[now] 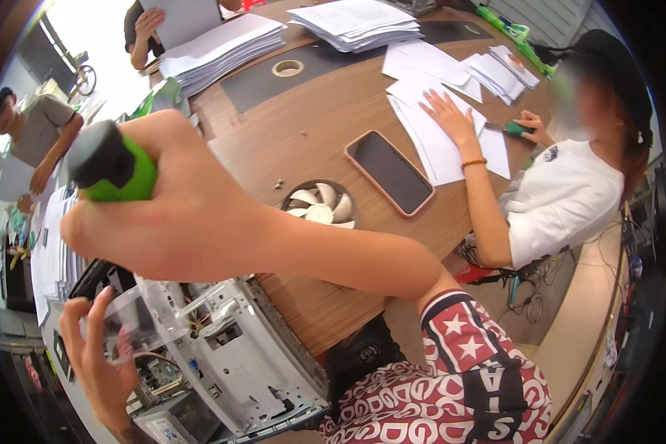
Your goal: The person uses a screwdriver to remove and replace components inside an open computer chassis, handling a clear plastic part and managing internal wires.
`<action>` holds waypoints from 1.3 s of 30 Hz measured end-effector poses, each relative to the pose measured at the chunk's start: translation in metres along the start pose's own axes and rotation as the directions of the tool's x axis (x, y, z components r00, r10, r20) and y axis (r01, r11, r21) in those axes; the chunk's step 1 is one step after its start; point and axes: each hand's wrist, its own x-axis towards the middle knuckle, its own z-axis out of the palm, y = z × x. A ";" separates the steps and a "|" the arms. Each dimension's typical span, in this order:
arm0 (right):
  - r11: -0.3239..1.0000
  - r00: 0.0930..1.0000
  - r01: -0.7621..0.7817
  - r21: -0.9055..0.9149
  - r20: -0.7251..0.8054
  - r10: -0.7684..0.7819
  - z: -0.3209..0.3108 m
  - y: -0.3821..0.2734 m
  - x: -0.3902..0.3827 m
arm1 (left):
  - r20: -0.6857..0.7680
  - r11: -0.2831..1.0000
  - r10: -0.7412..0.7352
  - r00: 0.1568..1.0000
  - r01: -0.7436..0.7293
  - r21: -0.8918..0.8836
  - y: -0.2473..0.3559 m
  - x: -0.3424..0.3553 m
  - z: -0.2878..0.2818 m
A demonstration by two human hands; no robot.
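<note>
My right hand (177, 200) is raised over the work and closed around a screwdriver (126, 166) with a green-and-black handle. The screwdriver's shaft is hidden behind the hand. Lower left, the curved fingers of my left hand (100, 355) are at a clear plastic piece (137, 314), with the thumb showing through it. Below both hands lies an opened computer case (237, 370), its bare metal frame, circuit board and cables exposed. A round fan (322, 206) with pale blades rests on the table beyond my right forearm, beside a few small screws (278, 183).
On the wooden table (303, 311) are a phone (390, 172), a tape roll (287, 68) and paper stacks (355, 22). At right, a co-worker's hand (451, 115) presses paper while the other holds a green-handled tool (520, 128). Two more people handle sheets at far left and top.
</note>
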 end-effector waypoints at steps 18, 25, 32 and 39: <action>0.962 0.966 -0.239 -0.129 0.064 0.249 -0.003 0.002 -0.010 | -0.022 0.960 0.060 0.998 -0.052 0.274 0.009 -0.007 0.031; 0.852 0.835 -0.484 -0.199 0.186 0.517 -0.013 -0.019 -0.011 | 0.055 0.973 -0.101 0.993 0.087 0.214 0.011 -0.009 0.041; 0.771 0.717 -0.591 -0.237 0.283 0.637 -0.017 -0.021 -0.001 | 0.022 0.924 0.048 0.999 -0.053 0.379 0.000 -0.016 0.059; 0.894 0.862 -0.444 -0.064 0.243 0.445 -0.007 -0.025 0.002 | 0.200 0.997 -0.057 0.978 0.064 -0.031 0.026 0.007 0.027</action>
